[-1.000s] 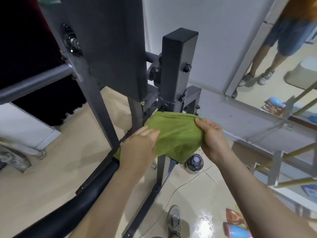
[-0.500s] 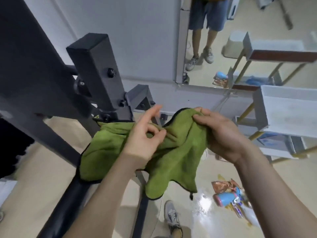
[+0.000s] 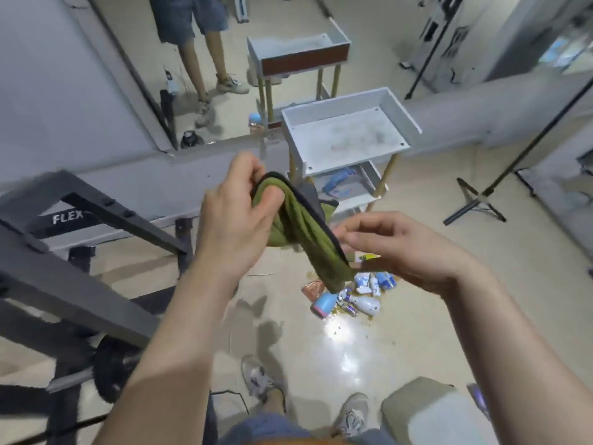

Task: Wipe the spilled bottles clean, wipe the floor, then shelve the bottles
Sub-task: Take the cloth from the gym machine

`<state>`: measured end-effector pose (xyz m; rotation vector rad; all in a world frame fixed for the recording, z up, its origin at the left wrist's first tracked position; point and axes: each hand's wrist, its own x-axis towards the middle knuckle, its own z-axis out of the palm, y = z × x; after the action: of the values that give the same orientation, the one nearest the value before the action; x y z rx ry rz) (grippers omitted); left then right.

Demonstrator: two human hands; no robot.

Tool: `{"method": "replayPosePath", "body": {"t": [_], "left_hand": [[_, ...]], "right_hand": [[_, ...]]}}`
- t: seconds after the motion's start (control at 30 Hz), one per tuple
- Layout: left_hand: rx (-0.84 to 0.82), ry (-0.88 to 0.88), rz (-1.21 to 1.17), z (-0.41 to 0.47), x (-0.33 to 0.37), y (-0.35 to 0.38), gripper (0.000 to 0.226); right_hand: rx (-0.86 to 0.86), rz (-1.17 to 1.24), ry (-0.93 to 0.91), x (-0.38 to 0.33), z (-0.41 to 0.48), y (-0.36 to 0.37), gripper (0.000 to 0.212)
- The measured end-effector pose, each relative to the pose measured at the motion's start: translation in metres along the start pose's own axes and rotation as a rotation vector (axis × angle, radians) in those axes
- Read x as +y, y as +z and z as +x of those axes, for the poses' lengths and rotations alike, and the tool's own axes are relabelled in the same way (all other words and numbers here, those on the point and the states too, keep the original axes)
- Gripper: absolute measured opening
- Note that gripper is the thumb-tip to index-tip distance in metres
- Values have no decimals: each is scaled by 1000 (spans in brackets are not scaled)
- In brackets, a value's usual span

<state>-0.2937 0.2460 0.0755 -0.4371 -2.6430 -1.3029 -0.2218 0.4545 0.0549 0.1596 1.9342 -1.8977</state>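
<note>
A green cloth (image 3: pixel 301 232) with a dark edge hangs bunched between my hands at chest height. My left hand (image 3: pixel 236 216) grips its upper end. My right hand (image 3: pixel 398 248) pinches the cloth's lower part, fingers curled. Far below on the beige floor lie several spilled bottles (image 3: pixel 365 292), white and blue, with a blue cup-like container (image 3: pixel 322 306) and a copper pouch (image 3: pixel 312 289), in a brownish wet patch. A white two-tier shelf (image 3: pixel 398 115) on yellow legs stands just behind them, its top tray bare.
A dark gym bench frame marked FLEX (image 3: pixel 96 226) fills the left. A wall mirror (image 3: pixel 272 59) behind reflects the shelf and a person's legs. A black tripod stand (image 3: pixel 478 200) is at right. A grey stool (image 3: pixel 430 409) sits by my feet.
The cloth came off the bench frame and is now gathered into a bunch between my hands. My view swung right and down, bringing the shelf and the spilled bottles into sight.
</note>
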Motion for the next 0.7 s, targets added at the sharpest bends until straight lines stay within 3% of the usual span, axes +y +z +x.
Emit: {"method": "replayPosePath", "body": {"t": [0.07, 0.17, 0.23, 0.33, 0.4, 0.5, 0.57, 0.63, 0.7], "left_hand": [[-62, -18, -163, -6, 30, 38, 6], [-189, -115, -463, -15, 69, 98, 32], [-265, -103, -533, -25, 94, 134, 42], [-371, -86, -641, -39, 129, 173, 44], [-494, -89, -744, -38, 147, 192, 36], [-865, -101, -929, -24, 172, 216, 33], [-1052, -39, -994, -9, 188, 232, 36], [-1070, -11, -1087, 10, 209, 249, 39], [-1043, -2, -1193, 31, 231, 266, 40]], "right_hand": [[81, 93, 120, 23, -41, -27, 29], [244, 171, 210, 55, -89, -57, 33], [392, 118, 168, 73, -111, -71, 24], [757, -100, 25, 96, -133, -97, 2], [874, -51, -28, 105, -145, -120, 18], [602, 332, -52, 102, -163, -156, 48], [389, 542, -41, 95, -167, -177, 41], [304, 558, -43, 86, -163, -192, 21], [343, 472, -69, 74, -153, -208, 29]]}}
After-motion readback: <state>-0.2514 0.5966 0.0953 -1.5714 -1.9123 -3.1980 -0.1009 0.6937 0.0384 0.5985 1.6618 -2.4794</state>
